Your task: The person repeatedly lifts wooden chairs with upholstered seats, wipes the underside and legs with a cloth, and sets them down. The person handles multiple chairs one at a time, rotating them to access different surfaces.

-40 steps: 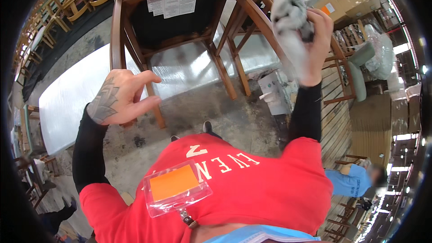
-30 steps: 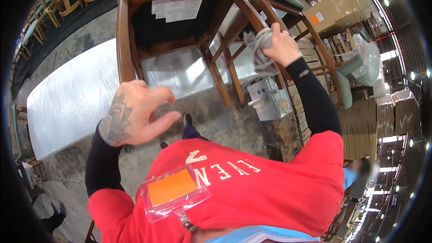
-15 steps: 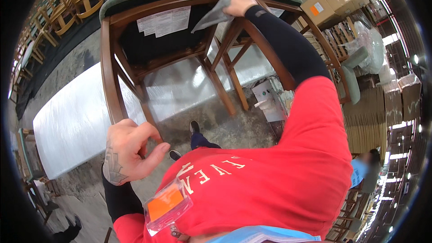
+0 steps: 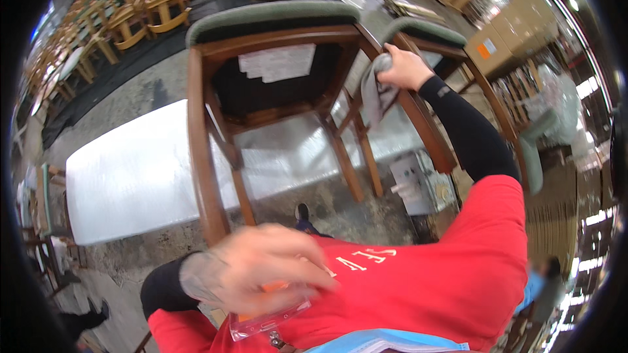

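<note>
A dark brown wooden chair with a grey-green padded seat stands tipped before me, its black underside facing me. White paper sheets are fixed to that underside. My right hand is closed around a grey cloth, which hangs against the chair's wooden leg at the right. Close to my chest, my left hand is smeared by motion in front of a badge holder; how its fingers are set is unclear. It looks apart from the chair.
Behind at the right is a second green-seated chair. A long plastic-wrapped slab lies below and beyond the chair. A white box stands on the floor. Cardboard cartons are stacked at far right, wooden chairs at far left.
My right hand with the cloth has moved from the seat's corner onto the right-hand leg. My left hand has swung from near the left leg in toward my chest. The view has shifted.
</note>
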The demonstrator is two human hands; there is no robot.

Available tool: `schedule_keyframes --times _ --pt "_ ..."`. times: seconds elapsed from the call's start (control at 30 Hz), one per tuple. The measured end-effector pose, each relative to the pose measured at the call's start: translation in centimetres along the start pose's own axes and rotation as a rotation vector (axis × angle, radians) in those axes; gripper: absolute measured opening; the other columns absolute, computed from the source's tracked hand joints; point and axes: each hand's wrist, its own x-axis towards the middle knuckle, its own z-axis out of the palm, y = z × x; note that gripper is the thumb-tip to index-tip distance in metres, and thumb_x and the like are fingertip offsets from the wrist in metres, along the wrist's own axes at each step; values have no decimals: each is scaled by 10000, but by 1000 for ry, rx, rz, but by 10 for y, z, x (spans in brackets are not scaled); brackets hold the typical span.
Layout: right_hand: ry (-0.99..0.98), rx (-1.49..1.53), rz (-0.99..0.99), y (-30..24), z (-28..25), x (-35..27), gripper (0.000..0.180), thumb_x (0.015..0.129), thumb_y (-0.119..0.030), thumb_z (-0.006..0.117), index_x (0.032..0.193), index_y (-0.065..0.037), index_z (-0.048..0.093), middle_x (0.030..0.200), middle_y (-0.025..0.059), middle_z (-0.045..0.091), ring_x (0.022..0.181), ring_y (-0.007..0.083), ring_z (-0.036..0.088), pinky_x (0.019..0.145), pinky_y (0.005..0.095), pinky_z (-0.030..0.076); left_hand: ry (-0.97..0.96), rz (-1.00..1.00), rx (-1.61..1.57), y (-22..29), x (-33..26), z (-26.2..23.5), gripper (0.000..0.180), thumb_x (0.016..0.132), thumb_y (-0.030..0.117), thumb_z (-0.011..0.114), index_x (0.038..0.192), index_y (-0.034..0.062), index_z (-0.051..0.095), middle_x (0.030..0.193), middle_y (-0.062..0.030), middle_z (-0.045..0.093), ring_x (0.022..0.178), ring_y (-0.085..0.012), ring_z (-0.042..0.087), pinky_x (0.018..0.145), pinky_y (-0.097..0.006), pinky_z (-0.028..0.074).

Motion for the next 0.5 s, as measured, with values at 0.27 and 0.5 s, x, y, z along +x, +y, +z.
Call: schedule_keyframes --times 0.27,0.5 --pt "49 -16 125 -5 3 54 828 718 -485 722 1334 22 501 1164 291 674 1100 418 659 964 467 516 -98 469 -727 -4 44 74 500 955 429 682 1053 -62 673 1209 -235 618 1103 -376 625 966 -486 465" --pt "-198 -5 62 -5 -50 -138 1015 700 -493 717 1430 125 374 1078 334 674 1013 461 677 908 484 549 -43 651 -465 -10 45 83 471 952 437 666 991 -32 687 1062 -181 680 1067 -378 642 954 -503 460"
